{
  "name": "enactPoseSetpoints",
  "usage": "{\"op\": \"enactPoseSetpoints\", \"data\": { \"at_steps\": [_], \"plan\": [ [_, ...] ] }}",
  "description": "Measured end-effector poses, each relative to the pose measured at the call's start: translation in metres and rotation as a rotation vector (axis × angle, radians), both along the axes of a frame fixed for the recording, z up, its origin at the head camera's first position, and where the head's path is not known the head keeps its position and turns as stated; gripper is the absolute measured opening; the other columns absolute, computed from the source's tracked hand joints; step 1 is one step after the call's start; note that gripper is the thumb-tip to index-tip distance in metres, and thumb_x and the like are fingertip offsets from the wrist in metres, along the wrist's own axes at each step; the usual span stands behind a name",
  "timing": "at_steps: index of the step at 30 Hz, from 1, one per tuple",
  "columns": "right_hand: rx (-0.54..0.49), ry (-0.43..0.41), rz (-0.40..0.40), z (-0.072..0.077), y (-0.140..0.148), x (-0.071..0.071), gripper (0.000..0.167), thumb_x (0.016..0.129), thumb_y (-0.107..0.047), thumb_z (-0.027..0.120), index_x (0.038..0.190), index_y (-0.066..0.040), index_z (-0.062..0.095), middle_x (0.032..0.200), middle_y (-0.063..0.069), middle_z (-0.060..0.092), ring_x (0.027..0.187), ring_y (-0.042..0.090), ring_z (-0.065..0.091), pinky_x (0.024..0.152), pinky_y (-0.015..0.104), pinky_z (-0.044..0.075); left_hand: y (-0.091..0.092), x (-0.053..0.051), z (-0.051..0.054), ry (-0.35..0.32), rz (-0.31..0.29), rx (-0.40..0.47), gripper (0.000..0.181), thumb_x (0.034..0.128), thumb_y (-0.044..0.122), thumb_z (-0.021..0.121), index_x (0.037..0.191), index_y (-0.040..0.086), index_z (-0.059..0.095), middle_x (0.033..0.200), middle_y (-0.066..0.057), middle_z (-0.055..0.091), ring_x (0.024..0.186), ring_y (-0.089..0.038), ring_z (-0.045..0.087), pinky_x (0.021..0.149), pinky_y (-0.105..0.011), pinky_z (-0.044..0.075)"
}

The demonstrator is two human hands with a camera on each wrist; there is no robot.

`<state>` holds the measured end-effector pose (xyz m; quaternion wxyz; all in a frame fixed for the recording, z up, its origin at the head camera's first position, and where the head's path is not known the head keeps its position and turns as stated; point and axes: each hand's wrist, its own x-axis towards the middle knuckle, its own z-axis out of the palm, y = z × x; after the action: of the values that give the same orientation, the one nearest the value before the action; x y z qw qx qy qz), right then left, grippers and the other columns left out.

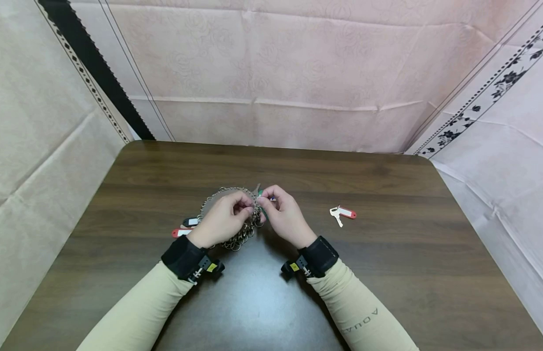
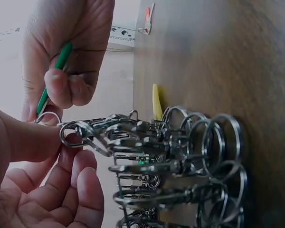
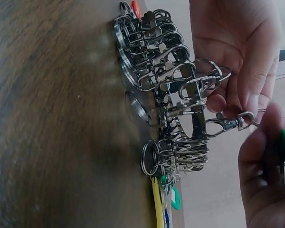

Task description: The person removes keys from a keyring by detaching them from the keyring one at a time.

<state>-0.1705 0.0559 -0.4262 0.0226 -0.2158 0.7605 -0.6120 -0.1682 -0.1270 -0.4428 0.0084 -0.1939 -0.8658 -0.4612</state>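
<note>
A round rack of metal swivel clasps with split rings (image 1: 238,241) stands on the table. At its right side, my left hand (image 1: 223,219) pinches a split ring (image 2: 50,114) on one clasp (image 3: 223,124), which is pulled outward from the rack. Facing it, my right hand (image 1: 286,214) grips a green key tag (image 2: 61,57) right at that ring. In the left wrist view the tag's end touches the ring; whether it is threaded on cannot be told. Fingers hide part of the ring in the right wrist view.
A key with a red tag (image 1: 348,213) lies on the wooden table (image 1: 385,273) to the right. Left of the rack are a black tag (image 1: 191,222) and a red tag (image 1: 182,232). A yellow tag (image 2: 156,102) is beside the rack.
</note>
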Motion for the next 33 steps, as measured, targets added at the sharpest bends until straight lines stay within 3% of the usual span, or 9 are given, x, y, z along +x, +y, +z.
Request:
{"op": "enactPoseSetpoints", "data": {
  "at_steps": [8, 13, 19, 33],
  "plan": [
    [0.019, -0.017, -0.008, -0.032, 0.002, -0.017, 0.013, 0.097, -0.012, 0.059, 0.097, 0.0, 0.055, 0.064, 0.01, 0.05, 0.055, 0.033, 0.049, 0.046, 0.024, 0.034, 0.001, 0.0, 0.001, 0.048, 0.074, -0.003, 0.004, 0.0936, 0.006, 0.059, 0.095, 0.009, 0.06, 0.082, -0.001, 0.058, 0.073, -0.015, 0.054, 0.067, -0.033, 0.046],
    [0.049, -0.027, 0.044, -0.034, 0.003, -0.017, 0.013, 0.097, -0.019, 0.06, 0.098, -0.007, 0.056, 0.061, 0.005, 0.05, 0.054, 0.032, 0.051, 0.047, 0.025, 0.035, 0.001, 0.001, 0.002, 0.089, 0.137, 0.018, 0.005, 0.0955, 0.009, 0.059, 0.1, 0.009, 0.06, 0.084, -0.003, 0.056, 0.074, -0.017, 0.051, 0.066, -0.033, 0.044],
    [0.065, -0.017, 0.098, -0.035, 0.003, -0.016, 0.01, 0.098, -0.017, 0.059, 0.098, -0.008, 0.055, 0.059, 0.002, 0.049, 0.048, 0.018, 0.046, 0.045, 0.027, 0.034, 0.001, 0.002, 0.001, 0.121, 0.154, 0.044, 0.005, 0.0966, 0.008, 0.058, 0.101, 0.009, 0.059, 0.088, -0.003, 0.053, 0.077, -0.017, 0.049, 0.066, -0.032, 0.042],
    [0.061, 0.037, 0.0, -0.036, 0.003, -0.018, 0.01, 0.096, -0.017, 0.061, 0.099, -0.007, 0.059, 0.08, 0.008, 0.061, 0.054, 0.013, 0.048, 0.05, 0.025, 0.038, 0.002, 0.002, 0.001, 0.145, 0.143, 0.049, 0.006, 0.0955, 0.005, 0.058, 0.101, 0.006, 0.06, 0.089, -0.004, 0.054, 0.078, -0.017, 0.051, 0.067, -0.032, 0.043]
  ]
}}
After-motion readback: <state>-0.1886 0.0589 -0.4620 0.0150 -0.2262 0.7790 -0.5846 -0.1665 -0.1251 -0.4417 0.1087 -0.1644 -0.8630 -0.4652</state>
